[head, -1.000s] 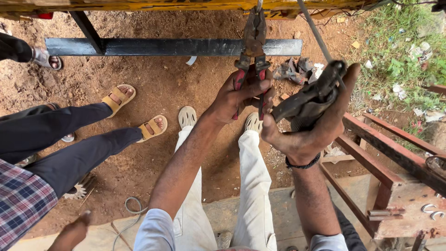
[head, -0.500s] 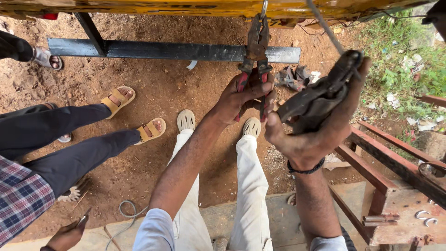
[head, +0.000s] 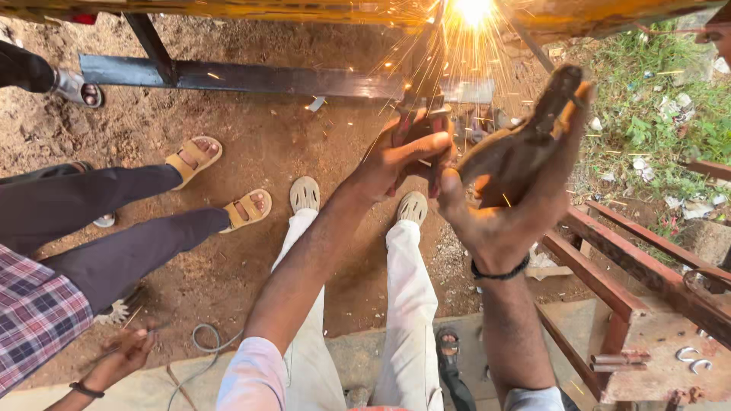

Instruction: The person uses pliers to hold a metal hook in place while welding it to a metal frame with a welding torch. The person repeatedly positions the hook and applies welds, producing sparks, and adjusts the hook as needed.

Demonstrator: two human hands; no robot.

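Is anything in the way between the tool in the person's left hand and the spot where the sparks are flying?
Nothing visible blocks it. The left hand grips the welding holder, which reaches straight up to the bright sparks; the right hand stays off to the side.

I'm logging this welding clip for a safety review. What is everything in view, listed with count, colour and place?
welding sparks: one burst, bright orange-white, top centre
electrode holder: one, dark, in left hand
dark shield-like piece: one, brown-black, in right hand
steel beam: one, dark grey, on dirt, upper left
rusty frame: one, red-brown, right
co-worker's legs: two, dark trousers, tan sandals, left
cable: one, grey, bottom left
own legs: two, white trousers
left hand: gripping holder
right hand: raised, black wristband
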